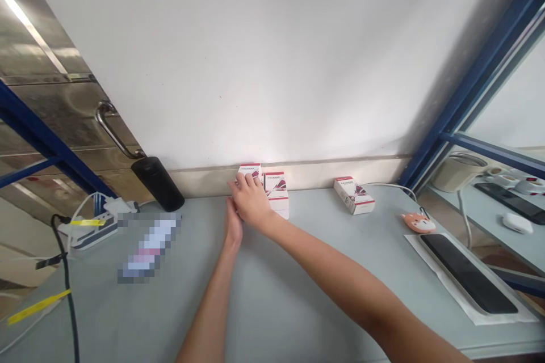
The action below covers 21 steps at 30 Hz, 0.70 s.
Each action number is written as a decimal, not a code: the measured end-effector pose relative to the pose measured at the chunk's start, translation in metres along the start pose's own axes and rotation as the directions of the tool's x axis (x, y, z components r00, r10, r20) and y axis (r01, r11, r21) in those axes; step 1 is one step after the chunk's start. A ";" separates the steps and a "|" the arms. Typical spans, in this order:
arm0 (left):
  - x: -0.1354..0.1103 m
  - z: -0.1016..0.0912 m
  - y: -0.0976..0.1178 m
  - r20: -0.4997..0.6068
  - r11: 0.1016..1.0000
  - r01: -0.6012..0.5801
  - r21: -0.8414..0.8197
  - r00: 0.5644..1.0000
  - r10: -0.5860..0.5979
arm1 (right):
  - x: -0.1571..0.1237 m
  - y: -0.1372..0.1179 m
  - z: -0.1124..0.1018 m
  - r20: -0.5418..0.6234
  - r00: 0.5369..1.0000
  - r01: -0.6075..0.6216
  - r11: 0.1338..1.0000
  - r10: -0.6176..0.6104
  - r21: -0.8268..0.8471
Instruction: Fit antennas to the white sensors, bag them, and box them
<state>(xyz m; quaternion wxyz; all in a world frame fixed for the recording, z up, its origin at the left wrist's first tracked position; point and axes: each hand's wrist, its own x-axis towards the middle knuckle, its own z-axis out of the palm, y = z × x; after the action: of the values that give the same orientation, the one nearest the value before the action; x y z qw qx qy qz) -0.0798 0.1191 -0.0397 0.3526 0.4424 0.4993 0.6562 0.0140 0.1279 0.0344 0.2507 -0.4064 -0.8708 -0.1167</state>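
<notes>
"How many cartons?"
"Three in view, white and red: the leftmost carton (249, 168), the middle carton (275, 182) just beside it, and the lone carton (354, 195), well apart. Also one black cylinder (157, 184), one orange animal-faced case (419, 222) and one dark slab (468, 273)."
"On what?"
"A grey table (310, 289) against a white wall (272, 68); from the hands, a blue frame (460, 91) stands toward two o'clock, metal panels (55, 108) toward ten."
"And the right hand (252, 198)?"
"Fingers close together, bent over the leftmost carton at its twelve o'clock. Whether they grip it, I can't tell. The middle carton is at two, the lone one at three."
"The left hand (233, 226)?"
"At the right hand's seven o'clock, partly hidden; I can't tell whether it holds anything."
</notes>
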 end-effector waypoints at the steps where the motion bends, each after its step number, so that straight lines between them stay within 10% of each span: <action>1: 0.000 0.001 0.000 -0.002 1.000 -0.015 0.002 1.000 0.015 | 0.001 -0.003 0.001 0.000 1.000 -0.009 1.000 0.009 0.013; 7: -0.013 0.003 0.003 -0.018 0.992 -0.070 0.106 0.997 0.072 | -0.005 0.005 -0.013 0.024 0.999 -0.033 0.995 0.031 0.092; 12: -0.018 0.003 0.008 0.034 0.973 -0.071 0.220 0.997 0.065 | -0.064 0.086 -0.053 -0.064 0.979 -0.177 0.960 0.195 0.219; 16: -0.016 0.005 0.010 0.059 0.960 -0.115 0.255 0.993 0.103 | -0.139 0.174 -0.073 -0.064 0.789 -0.608 0.791 0.612 0.070; 21: -0.017 0.006 0.010 0.046 0.938 -0.129 0.322 0.992 0.121 | -0.198 0.220 -0.059 0.023 0.586 -0.810 0.586 0.810 -0.007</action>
<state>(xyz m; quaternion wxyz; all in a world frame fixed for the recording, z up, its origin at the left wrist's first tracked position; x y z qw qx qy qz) -0.0688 0.1035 -0.0328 0.2391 0.5335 0.5667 0.5805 0.3109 0.1168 -0.0210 0.2669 -0.7589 -0.5937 0.0168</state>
